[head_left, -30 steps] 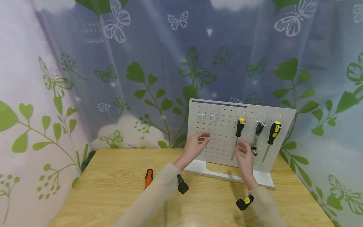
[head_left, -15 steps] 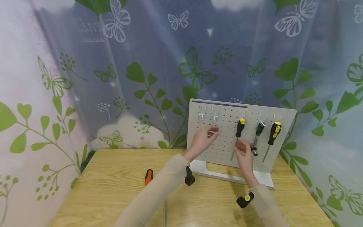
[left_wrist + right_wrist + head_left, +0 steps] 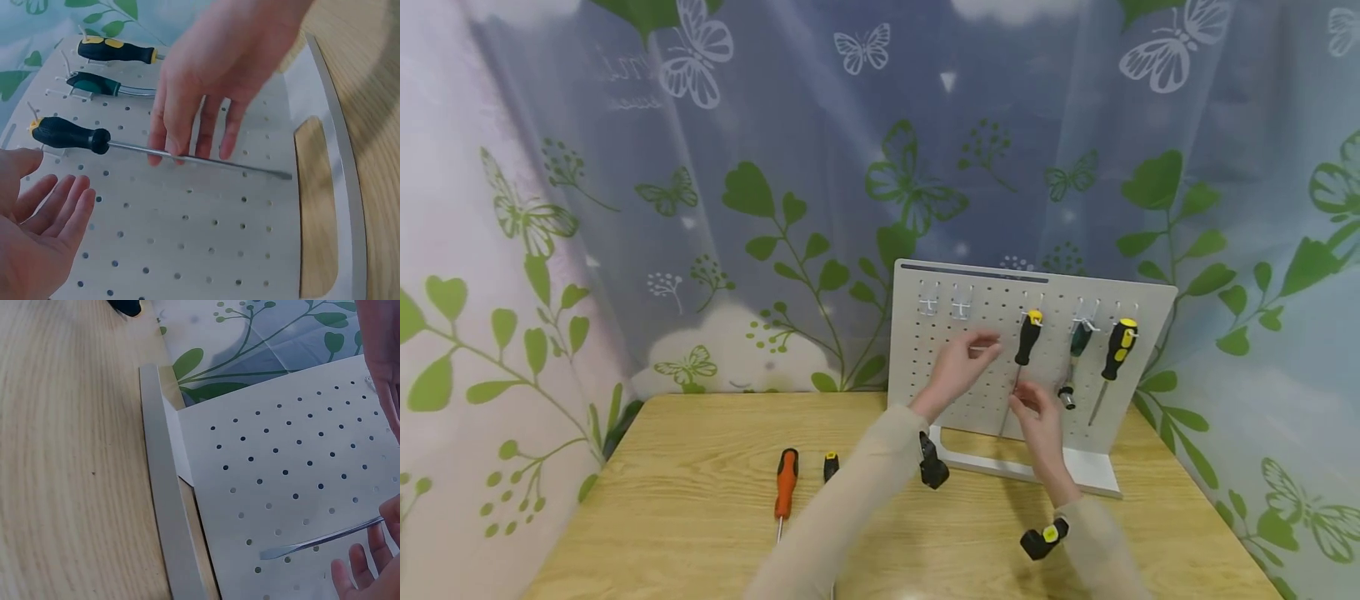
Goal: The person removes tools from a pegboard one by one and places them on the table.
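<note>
Screwdriver (image 3: 1022,358), black handle with yellow cap, metal shaft: located on the white pegboard (image 3: 913,342), handle up at a hook, tip down, slightly tilted. Nearest, on the wooden table (image 3: 700,467): one orange screwdriver (image 3: 786,483), handle toward the back, shaft toward the front. Beside it, one black tool (image 3: 831,467) with yellow end, probably another screwdriver, though the left sleeve (image 3: 850,508) covers most of it. Next, right hand (image 3: 1041,425): grip narrow, thumb and fingers pinching the shaft below the handle. Left hand (image 3: 957,367): grip wide, fingers loosely bent, near the black handle and apart from it. On the board: two clear hooks (image 3: 962,302) at upper left; to the right of the pinched piece, one green-handled tool (image 3: 1078,342), then one black-and-yellow screwdriver (image 3: 1120,346), both hung handle up. Farthest: curtain (image 3: 820,125), printed with green leaves and butterflies.
</note>
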A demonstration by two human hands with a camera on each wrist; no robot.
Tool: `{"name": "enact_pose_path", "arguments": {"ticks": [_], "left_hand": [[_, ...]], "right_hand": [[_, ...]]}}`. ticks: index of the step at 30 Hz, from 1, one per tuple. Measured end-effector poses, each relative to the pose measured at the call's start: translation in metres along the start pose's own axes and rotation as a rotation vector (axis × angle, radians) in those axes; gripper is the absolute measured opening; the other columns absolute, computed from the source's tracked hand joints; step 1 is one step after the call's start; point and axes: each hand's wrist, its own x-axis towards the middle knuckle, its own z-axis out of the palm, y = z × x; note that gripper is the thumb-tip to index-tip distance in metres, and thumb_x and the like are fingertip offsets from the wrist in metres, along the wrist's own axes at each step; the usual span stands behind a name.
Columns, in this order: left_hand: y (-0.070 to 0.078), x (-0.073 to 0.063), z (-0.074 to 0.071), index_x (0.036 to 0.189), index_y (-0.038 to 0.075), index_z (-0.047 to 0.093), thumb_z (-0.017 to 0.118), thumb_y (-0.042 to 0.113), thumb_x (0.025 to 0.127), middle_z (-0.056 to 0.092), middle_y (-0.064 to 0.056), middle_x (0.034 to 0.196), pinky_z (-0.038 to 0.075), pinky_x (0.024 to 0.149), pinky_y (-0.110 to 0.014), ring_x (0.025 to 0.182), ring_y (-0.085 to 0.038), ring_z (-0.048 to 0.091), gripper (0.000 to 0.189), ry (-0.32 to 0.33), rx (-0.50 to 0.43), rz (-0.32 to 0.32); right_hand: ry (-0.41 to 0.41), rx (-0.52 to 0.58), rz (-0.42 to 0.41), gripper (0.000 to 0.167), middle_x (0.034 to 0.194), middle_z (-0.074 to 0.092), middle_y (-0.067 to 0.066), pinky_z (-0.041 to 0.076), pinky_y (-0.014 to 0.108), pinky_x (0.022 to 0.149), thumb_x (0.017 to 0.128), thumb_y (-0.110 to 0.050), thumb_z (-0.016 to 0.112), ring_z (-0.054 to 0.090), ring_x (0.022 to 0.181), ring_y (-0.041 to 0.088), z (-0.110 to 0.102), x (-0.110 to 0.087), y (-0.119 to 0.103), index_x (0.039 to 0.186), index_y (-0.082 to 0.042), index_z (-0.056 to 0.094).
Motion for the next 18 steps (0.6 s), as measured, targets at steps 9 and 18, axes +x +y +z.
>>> {"name": "enact_pose_path", "arguments": {"ticks": [9, 18], "left_hand": [[-0.005, 0.005, 0.025, 0.134, 0.002, 0.061, 0.062, 0.02, 0.102, 0.067, -0.014, 0.13, 0.056, 0.093, -0.022, 0.116, -0.024, 0.067, 0.037, 0.008, -0.126, -0.034], [0.002, 0.011, 0.039, 0.135, 0.002, 0.061, 0.063, 0.018, 0.102, 0.066, -0.015, 0.132, 0.058, 0.089, -0.023, 0.115, -0.025, 0.068, 0.037, 0.018, -0.27, -0.073]], "right_hand": [[-0.066, 0.015, 0.038, 0.036, 0.133, 0.055, 0.022, 0.045, 0.018, 0.093, 0.105, -0.016, 0.057, 0.052, 0.106, 0.006, 0.002, -0.013, 0.011, 0.135, 0.003, 0.053], [-0.077, 0.129, 0.002, 0.039, 0.129, 0.059, 0.027, 0.054, 0.018, 0.081, 0.104, -0.008, 0.057, 0.064, 0.095, 0.004, 0.002, -0.022, 0.022, 0.14, 0.003, 0.049]]}}
